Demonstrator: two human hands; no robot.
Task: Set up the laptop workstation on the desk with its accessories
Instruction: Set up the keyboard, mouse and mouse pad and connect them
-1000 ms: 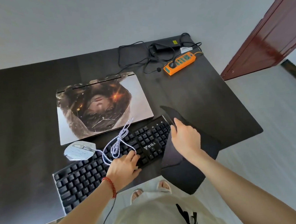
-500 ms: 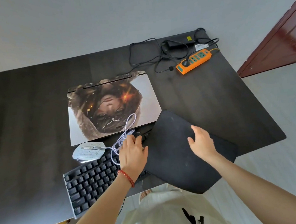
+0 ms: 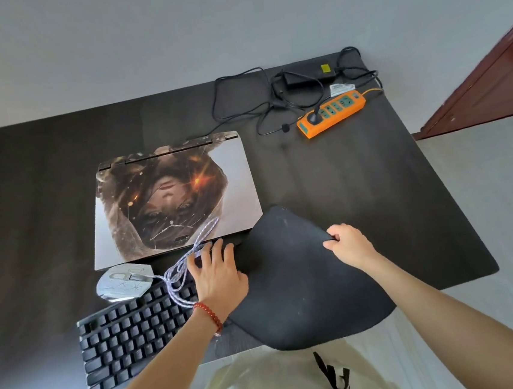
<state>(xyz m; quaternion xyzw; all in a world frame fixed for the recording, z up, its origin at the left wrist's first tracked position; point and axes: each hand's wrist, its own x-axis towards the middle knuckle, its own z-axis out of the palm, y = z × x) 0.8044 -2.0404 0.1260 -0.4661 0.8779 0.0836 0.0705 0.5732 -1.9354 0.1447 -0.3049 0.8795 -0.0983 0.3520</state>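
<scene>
Laptop lying closed mid-desk | mouse pad now lifting again at right edge, right hand grip pinching it | left hand grip flat on keyboard | pad placement still being adjusted.

The mouse pad and left hand cover the right end of the keyboard. The door is cut off by the right edge.

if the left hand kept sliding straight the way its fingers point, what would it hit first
Probably the coiled white mouse cable, which lies right at the fingertips of the left hand, and just past it the front edge of the closed laptop. Depth is hard to judge from this head view, so the hand could pass over the cable.
</scene>
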